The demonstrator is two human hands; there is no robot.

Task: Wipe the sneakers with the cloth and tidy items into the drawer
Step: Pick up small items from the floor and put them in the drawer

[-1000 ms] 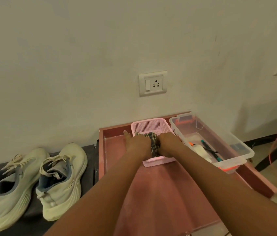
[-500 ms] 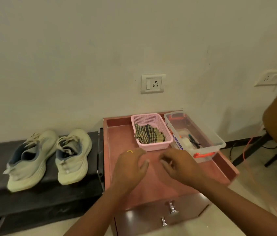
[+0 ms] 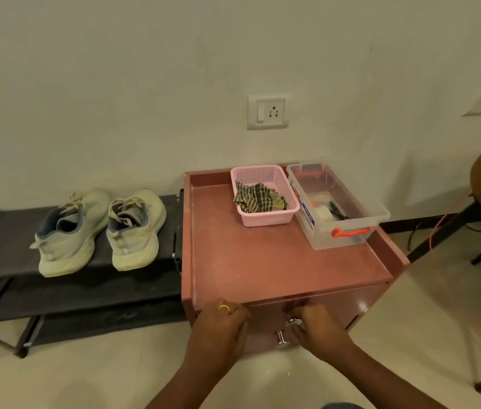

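Below, both of my hands meet the near front of the reddish cabinet (image 3: 262,261). My left hand (image 3: 221,329) (a ring on one finger) lies knuckles-up against the drawer front (image 3: 345,302). Its fingers are curled under and hidden, so I cannot tell whether it grasps anything. My right hand (image 3: 319,329) sits just right of the upper knob (image 3: 293,321), fingers curled beside it; I cannot confirm a grasp. The lower knob (image 3: 281,341) stands free between the hands. Far on the cabinet top, the checked cloth (image 3: 259,199) lies crumpled inside the pink basket (image 3: 265,221), with the clear box (image 3: 348,231) just right of it. Left of the cabinet, the sneakers (image 3: 136,228) stand side by side on the black rack (image 3: 3,246).
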